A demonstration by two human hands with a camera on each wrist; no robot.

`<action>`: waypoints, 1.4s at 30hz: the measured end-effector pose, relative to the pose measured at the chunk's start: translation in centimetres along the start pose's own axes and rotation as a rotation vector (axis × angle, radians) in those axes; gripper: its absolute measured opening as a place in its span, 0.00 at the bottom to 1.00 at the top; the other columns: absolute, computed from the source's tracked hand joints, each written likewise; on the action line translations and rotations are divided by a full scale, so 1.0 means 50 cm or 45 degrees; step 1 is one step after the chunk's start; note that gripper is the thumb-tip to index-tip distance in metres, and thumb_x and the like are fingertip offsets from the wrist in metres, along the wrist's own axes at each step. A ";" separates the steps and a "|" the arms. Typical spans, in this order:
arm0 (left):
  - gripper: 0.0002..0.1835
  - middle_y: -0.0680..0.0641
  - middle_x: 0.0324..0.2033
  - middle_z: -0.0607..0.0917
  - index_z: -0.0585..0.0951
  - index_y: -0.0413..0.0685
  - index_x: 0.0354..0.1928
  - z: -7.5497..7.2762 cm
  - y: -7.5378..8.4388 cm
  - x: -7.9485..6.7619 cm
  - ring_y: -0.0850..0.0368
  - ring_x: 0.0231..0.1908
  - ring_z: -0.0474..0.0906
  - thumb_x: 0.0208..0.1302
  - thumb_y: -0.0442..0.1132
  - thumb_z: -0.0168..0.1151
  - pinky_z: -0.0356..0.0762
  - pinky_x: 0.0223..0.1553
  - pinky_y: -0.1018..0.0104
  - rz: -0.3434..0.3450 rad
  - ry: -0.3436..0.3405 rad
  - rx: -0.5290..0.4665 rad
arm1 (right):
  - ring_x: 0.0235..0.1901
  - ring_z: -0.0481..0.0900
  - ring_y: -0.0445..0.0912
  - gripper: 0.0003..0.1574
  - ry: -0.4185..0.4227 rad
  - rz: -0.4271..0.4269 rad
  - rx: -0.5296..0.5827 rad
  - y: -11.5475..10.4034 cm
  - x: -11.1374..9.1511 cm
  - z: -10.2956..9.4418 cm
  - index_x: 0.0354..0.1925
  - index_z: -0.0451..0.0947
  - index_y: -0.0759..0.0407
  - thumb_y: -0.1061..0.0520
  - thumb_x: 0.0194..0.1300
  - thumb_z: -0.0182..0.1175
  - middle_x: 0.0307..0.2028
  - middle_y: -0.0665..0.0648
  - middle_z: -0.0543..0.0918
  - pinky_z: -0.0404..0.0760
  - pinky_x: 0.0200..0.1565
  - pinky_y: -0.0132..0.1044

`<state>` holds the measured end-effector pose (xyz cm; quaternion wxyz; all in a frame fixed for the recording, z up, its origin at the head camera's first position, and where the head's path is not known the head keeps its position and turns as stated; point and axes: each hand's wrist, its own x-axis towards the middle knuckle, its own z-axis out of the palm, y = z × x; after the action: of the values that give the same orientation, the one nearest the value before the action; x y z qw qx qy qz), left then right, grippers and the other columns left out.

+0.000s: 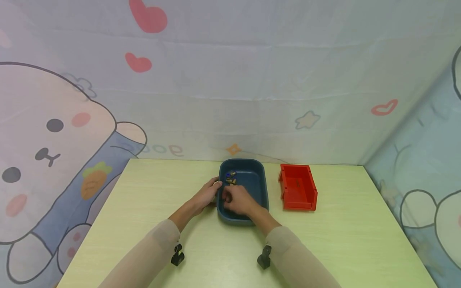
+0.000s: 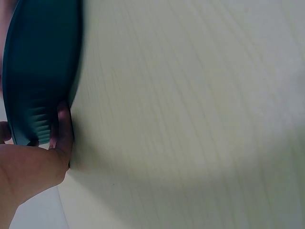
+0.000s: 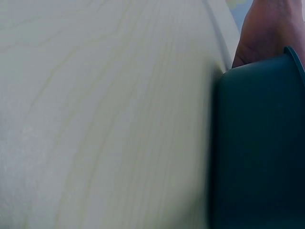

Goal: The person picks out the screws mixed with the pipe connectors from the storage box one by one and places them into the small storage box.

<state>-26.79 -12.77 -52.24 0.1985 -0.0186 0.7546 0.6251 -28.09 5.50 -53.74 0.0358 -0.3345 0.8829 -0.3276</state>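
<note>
A dark blue plastic tub (image 1: 256, 191) stands on the table, with several small brass-coloured metal fittings (image 1: 231, 181) at its left side, one showing blue. My left hand (image 1: 208, 193) grips the tub's left wall, thumb at the rim and fingers along the outside; the left wrist view also has this hand (image 2: 35, 167) against the ribbed wall. Inside the tub, my right hand (image 1: 238, 200) reaches down with bent fingers, just nearer to me than the fittings. Its fingertips are hidden, and I cannot tell whether they hold a fitting.
A red open-front bin (image 1: 298, 188) stands to the right of the tub, a short gap away. The pale wood-grain table (image 1: 360, 240) ends at a printed cloth backdrop (image 1: 230, 80) behind both containers. Small black mounts (image 1: 264, 257) hang at both sleeve cuffs.
</note>
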 end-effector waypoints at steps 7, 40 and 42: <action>0.31 0.35 0.68 0.76 0.59 0.49 0.83 0.001 -0.001 -0.001 0.41 0.65 0.75 0.86 0.51 0.44 0.83 0.52 0.50 0.001 0.005 -0.002 | 0.29 0.78 0.40 0.09 0.073 0.043 0.082 0.001 0.002 0.000 0.35 0.82 0.56 0.68 0.58 0.69 0.28 0.49 0.83 0.79 0.35 0.34; 0.32 0.35 0.69 0.75 0.58 0.47 0.83 0.001 0.006 -0.007 0.38 0.68 0.72 0.86 0.51 0.42 0.77 0.60 0.44 0.010 -0.007 0.034 | 0.35 0.82 0.44 0.04 0.194 0.139 0.371 0.010 -0.023 -0.097 0.40 0.87 0.60 0.65 0.66 0.70 0.34 0.51 0.86 0.83 0.42 0.36; 0.32 0.36 0.70 0.75 0.58 0.47 0.83 0.001 0.007 -0.008 0.38 0.68 0.72 0.86 0.52 0.43 0.78 0.60 0.44 0.006 -0.007 0.034 | 0.35 0.82 0.44 0.05 0.200 0.149 0.374 0.016 -0.029 -0.107 0.40 0.86 0.60 0.65 0.66 0.71 0.34 0.51 0.86 0.83 0.42 0.37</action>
<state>-26.49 -12.76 -51.80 0.1994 -0.0123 0.7624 0.6155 -28.93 9.80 -50.25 0.0342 -0.2471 0.8436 -0.4754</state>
